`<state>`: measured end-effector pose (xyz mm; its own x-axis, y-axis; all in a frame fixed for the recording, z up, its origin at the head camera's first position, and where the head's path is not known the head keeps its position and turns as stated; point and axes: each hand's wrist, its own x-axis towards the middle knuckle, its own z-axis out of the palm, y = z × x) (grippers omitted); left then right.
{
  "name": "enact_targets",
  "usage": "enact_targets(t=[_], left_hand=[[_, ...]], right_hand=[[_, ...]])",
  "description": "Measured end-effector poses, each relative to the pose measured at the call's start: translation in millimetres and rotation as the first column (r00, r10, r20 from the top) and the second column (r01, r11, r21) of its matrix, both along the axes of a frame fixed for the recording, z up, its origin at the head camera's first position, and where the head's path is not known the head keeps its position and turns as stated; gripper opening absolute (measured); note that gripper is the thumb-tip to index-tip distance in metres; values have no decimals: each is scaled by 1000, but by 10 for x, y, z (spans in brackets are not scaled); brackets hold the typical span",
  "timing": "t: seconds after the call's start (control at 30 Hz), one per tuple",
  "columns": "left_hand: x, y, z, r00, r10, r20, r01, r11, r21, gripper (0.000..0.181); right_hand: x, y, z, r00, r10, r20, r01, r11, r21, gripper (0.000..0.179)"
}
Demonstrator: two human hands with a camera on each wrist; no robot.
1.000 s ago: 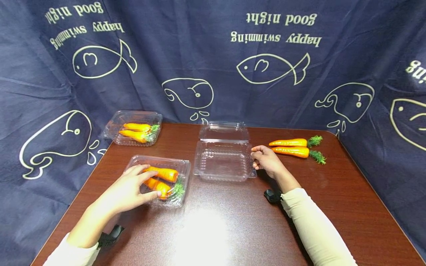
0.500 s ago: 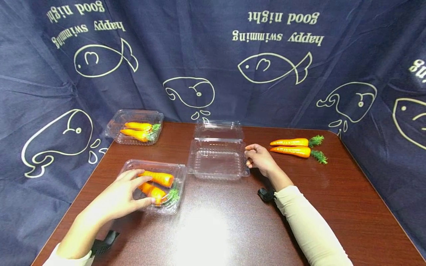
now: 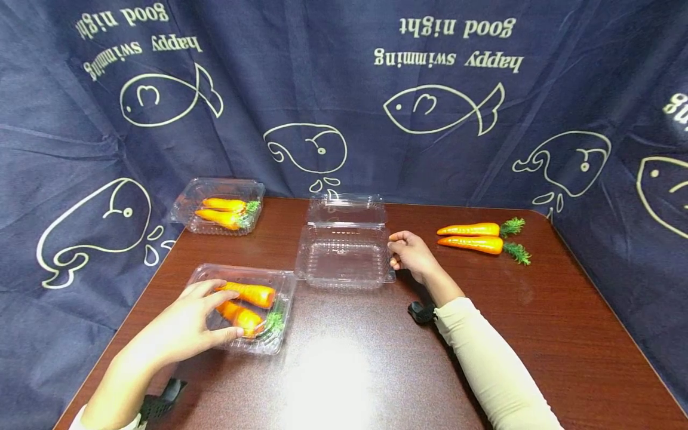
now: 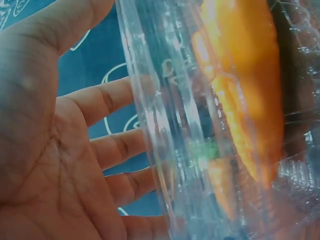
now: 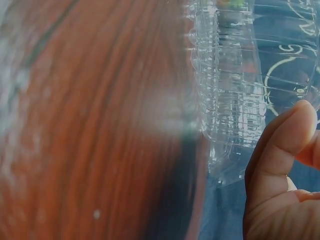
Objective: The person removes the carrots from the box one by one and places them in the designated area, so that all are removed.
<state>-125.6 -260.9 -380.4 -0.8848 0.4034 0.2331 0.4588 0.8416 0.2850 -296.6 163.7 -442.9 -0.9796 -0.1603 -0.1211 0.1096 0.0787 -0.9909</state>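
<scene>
- Left hand [image 3: 174, 331]: fingers spread across the closed carrot box [image 3: 286, 301], lower left.
- Right hand [image 3: 412, 255]: fingers curled at the right edge of the open box [image 3: 344, 263], centre; pinch cannot be confirmed.
- Step, judged: positioning boxes.
- Next move likely calls for the loose carrots [image 3: 473, 242], right.

Three clear containers [image 3: 344, 273] are standing on one counter [image 3: 548, 334]; six carrots [image 3: 473, 243] are showing, two loose and two in each of two containers; three whale outlines [image 3: 307, 147] are marking the curtain [image 3: 333, 71].
</scene>
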Motion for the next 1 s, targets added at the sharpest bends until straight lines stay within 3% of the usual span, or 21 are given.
enact_targets(t=[0.23, 0.6, 1.0], left_hand=[[22, -52, 12, 999, -25, -41, 26, 1000, 6, 62], [49, -113, 31, 999, -34, -5, 34, 999, -6, 63], [105, -62, -15, 998, -42, -42, 43, 999, 18, 59]], right_hand=[[-22, -81, -6, 1000, 6, 9, -6, 1000, -12, 29], [-24, -204, 11, 1000, 28, 0, -28, 1000, -10, 31], [-26, -486, 17, 999, 49, 15, -49, 999, -14, 29]])
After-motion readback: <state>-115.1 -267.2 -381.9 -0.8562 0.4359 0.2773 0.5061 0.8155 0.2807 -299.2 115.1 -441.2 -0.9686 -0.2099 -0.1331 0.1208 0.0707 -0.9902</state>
